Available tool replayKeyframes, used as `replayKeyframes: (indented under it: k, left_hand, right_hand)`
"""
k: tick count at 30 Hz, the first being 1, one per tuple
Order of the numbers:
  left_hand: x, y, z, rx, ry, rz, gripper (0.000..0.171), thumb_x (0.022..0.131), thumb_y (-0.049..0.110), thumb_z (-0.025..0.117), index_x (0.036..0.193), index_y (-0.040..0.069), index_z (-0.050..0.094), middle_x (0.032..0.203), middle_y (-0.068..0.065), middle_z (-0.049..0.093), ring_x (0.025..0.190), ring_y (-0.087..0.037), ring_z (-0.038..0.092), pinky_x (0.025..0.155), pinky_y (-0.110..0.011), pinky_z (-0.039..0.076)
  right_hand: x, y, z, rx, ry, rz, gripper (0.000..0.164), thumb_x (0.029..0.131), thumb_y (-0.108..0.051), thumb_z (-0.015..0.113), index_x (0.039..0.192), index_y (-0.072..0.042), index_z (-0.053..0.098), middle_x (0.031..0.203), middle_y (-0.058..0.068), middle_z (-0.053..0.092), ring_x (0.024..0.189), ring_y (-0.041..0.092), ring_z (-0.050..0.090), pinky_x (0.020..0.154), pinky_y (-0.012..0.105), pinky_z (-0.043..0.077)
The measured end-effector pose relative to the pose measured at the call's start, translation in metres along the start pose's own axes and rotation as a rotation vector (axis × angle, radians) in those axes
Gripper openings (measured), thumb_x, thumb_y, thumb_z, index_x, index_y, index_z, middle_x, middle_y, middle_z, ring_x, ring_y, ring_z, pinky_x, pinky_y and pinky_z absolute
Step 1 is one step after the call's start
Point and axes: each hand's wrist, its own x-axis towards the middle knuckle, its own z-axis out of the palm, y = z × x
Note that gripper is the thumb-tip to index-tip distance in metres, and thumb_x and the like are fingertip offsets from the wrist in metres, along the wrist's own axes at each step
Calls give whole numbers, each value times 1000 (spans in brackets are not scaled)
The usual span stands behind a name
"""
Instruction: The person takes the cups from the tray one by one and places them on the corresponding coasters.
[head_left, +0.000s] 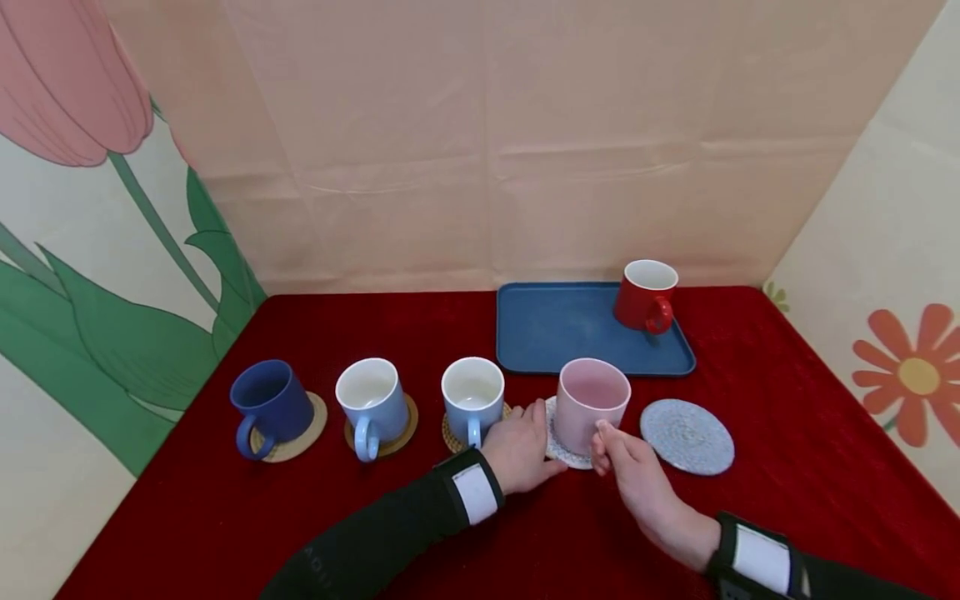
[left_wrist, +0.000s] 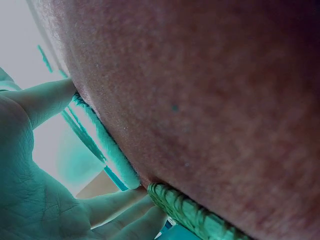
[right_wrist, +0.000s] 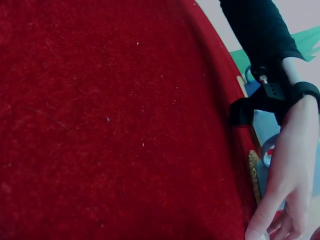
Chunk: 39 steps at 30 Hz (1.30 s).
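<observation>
My right hand (head_left: 643, 483) pinches a pink mug (head_left: 588, 404) at its near right side, where the fingers hide the handle. The mug stands over a speckled white coaster (head_left: 579, 460), covering most of it. At that coaster's left edge is my left hand (head_left: 519, 450), fingertips at the far side and thumb at the near side. In the left wrist view the thumb and fingers span the pale coaster (left_wrist: 107, 140). A light blue mug (head_left: 474, 396) on a woven brown coaster (head_left: 452, 437) sits just left of the left hand.
Farther left are another light blue mug (head_left: 371, 396) and a dark blue mug (head_left: 270, 404), each on a round coaster. A grey-blue coaster (head_left: 687, 437) lies right of the pink mug. Behind, a blue tray (head_left: 558, 329) bears a red mug (head_left: 641, 304).
</observation>
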Motion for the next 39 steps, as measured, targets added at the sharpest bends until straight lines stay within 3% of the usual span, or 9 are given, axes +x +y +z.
replayKeyframes:
  k: [10, 29, 39]
  left_hand:
    - [0, -1, 2, -9, 29, 24, 79, 85, 54, 69, 140, 5, 40, 129, -7, 58, 106, -17, 59, 83, -28, 53]
    - [-1, -2, 0, 1, 53, 41, 75, 86, 52, 70, 137, 5, 43, 125, -6, 60, 100, -16, 59, 79, -27, 53]
    - [-1, -2, 2, 25, 66, 54, 77, 86, 54, 69, 138, 4, 43, 125, -7, 60, 101, -17, 59, 81, -27, 53]
  right_hand:
    - [-2, 3, 12, -14, 51, -95, 39, 108, -18, 33, 79, 2, 48, 69, 4, 44, 66, 13, 46, 67, 26, 39]
    - [-5, 9, 20, -33, 61, 5, 38, 108, -20, 33, 84, 2, 51, 74, 4, 47, 74, 14, 47, 72, 26, 39]
    - [-5, 9, 24, -13, 82, -20, 38, 108, -20, 35, 83, 4, 52, 73, 4, 48, 72, 13, 48, 72, 26, 41]
